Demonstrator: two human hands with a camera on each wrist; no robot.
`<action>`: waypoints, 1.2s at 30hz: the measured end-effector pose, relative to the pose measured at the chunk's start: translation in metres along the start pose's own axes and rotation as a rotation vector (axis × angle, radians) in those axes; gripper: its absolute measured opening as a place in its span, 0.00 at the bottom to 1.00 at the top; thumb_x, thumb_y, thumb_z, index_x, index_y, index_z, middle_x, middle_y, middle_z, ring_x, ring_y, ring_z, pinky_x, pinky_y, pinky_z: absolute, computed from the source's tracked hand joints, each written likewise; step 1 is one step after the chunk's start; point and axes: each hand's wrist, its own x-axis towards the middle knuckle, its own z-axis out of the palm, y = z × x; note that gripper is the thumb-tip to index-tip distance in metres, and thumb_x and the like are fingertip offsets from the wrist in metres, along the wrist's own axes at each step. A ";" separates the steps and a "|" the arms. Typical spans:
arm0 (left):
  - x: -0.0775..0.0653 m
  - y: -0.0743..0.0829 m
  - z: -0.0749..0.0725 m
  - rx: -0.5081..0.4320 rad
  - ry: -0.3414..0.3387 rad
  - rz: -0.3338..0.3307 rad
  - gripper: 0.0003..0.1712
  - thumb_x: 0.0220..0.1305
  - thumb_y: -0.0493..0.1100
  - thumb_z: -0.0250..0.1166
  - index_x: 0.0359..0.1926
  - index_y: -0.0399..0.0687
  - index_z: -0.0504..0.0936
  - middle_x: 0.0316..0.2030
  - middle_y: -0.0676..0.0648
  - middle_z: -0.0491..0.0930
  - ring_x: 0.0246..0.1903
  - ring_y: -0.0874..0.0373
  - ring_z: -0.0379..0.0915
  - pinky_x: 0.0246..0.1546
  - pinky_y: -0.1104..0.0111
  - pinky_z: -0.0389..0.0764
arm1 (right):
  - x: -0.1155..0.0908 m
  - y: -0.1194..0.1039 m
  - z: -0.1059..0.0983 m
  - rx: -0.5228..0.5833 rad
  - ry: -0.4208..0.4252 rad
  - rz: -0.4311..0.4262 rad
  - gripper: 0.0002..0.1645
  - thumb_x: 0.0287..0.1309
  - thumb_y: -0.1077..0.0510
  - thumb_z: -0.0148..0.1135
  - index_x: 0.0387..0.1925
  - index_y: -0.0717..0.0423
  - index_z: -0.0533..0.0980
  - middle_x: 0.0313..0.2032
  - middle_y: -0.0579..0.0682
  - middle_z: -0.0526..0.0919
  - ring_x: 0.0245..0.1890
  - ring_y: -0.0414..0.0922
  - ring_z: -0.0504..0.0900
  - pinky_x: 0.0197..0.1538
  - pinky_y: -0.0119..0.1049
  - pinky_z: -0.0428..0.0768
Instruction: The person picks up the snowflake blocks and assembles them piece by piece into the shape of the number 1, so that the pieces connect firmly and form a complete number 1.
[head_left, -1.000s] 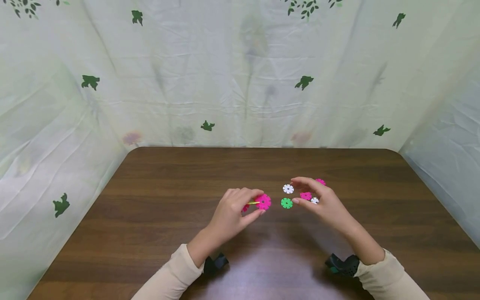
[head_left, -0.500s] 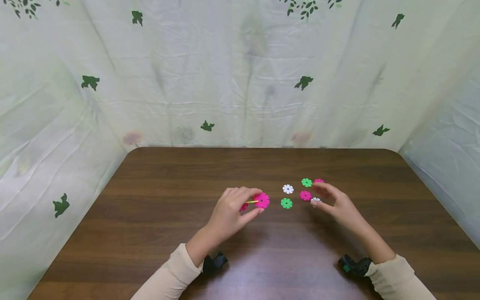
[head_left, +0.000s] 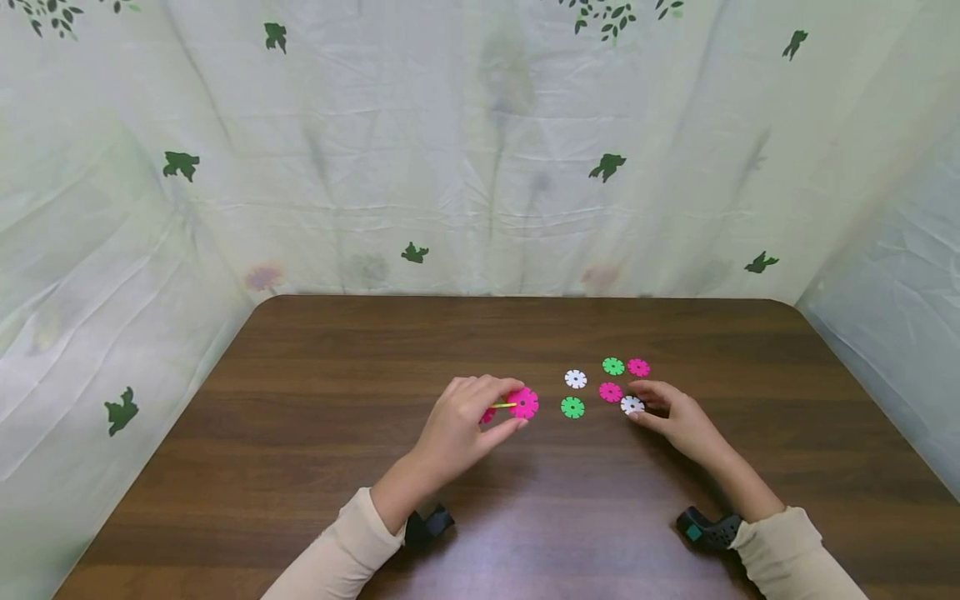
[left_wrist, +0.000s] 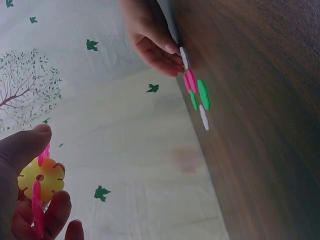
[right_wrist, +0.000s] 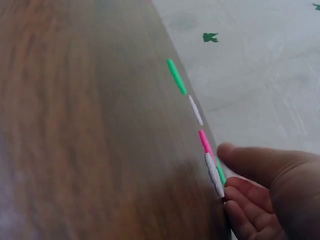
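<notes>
My left hand (head_left: 463, 421) pinches a small joined piece between thumb and fingers. It is made of notched plastic building discs: a pink disc (head_left: 524, 403) faces up in the head view, and a yellow disc (left_wrist: 44, 178) is slotted between pink ones in the left wrist view. On the right, my right hand (head_left: 686, 423) is low at a white notched disc (head_left: 632, 405) lying on the table. Its thumb and index finger are spread around the disc's right side, thumb tip at the near edge, index finger beyond the far edge.
Left of the right hand lie loose discs: a pink disc (head_left: 611, 392), a green disc (head_left: 572, 407) and a white disc (head_left: 575, 379). Farther back are another green disc (head_left: 612, 367) and pink disc (head_left: 638, 367). Beyond the wooden table (head_left: 375, 342) hangs a pale curtain (head_left: 480, 167).
My right hand has moved right, away from the green and pink discs, and come down at the right-hand white disc. My left hand keeps hold of the joined discs, nearly still.
</notes>
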 end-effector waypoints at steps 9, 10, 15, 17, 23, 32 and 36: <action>0.000 -0.001 0.000 0.003 -0.002 0.008 0.20 0.47 0.44 0.70 0.43 0.45 0.78 0.33 0.54 0.77 0.25 0.65 0.64 0.38 0.70 0.67 | 0.001 -0.002 -0.001 -0.132 -0.012 -0.030 0.16 0.48 0.62 0.66 0.42 0.62 0.77 0.38 0.53 0.75 0.34 0.46 0.72 0.35 0.35 0.72; 0.000 -0.001 0.000 0.003 -0.002 0.009 0.20 0.47 0.44 0.70 0.43 0.44 0.78 0.33 0.54 0.77 0.24 0.65 0.64 0.38 0.70 0.67 | 0.001 -0.003 -0.002 -0.133 -0.015 -0.022 0.16 0.47 0.62 0.66 0.40 0.62 0.76 0.37 0.53 0.74 0.33 0.45 0.71 0.35 0.35 0.72; 0.000 -0.001 0.000 0.005 -0.003 0.011 0.20 0.47 0.44 0.70 0.43 0.44 0.78 0.33 0.54 0.77 0.24 0.65 0.64 0.37 0.70 0.67 | 0.000 -0.007 -0.004 -0.139 -0.036 0.012 0.16 0.46 0.60 0.67 0.37 0.57 0.72 0.27 0.47 0.72 0.27 0.43 0.70 0.30 0.34 0.70; 0.000 0.000 -0.001 0.006 -0.004 0.011 0.20 0.46 0.44 0.70 0.43 0.44 0.78 0.33 0.54 0.77 0.25 0.65 0.64 0.37 0.71 0.67 | -0.001 -0.008 -0.004 -0.145 -0.046 0.008 0.16 0.48 0.60 0.66 0.40 0.56 0.73 0.25 0.46 0.71 0.26 0.43 0.70 0.29 0.34 0.69; -0.001 -0.001 -0.001 0.007 -0.005 0.011 0.21 0.46 0.44 0.71 0.43 0.44 0.78 0.33 0.54 0.78 0.26 0.65 0.65 0.37 0.71 0.67 | -0.002 -0.010 -0.008 -0.071 -0.045 -0.012 0.17 0.51 0.65 0.62 0.46 0.55 0.76 0.33 0.49 0.78 0.29 0.42 0.75 0.32 0.33 0.74; -0.001 -0.001 -0.001 0.003 -0.007 0.009 0.20 0.46 0.44 0.71 0.43 0.44 0.78 0.33 0.54 0.78 0.26 0.65 0.65 0.36 0.71 0.68 | -0.002 -0.023 -0.009 0.121 0.004 -0.012 0.16 0.53 0.66 0.59 0.45 0.65 0.70 0.33 0.55 0.77 0.30 0.46 0.80 0.34 0.33 0.77; 0.000 -0.001 -0.001 -0.001 -0.009 0.007 0.20 0.46 0.44 0.71 0.43 0.44 0.78 0.33 0.54 0.77 0.25 0.65 0.64 0.36 0.71 0.67 | -0.002 -0.032 -0.011 0.099 0.067 -0.033 0.13 0.52 0.66 0.61 0.41 0.63 0.72 0.32 0.53 0.77 0.30 0.46 0.79 0.33 0.30 0.77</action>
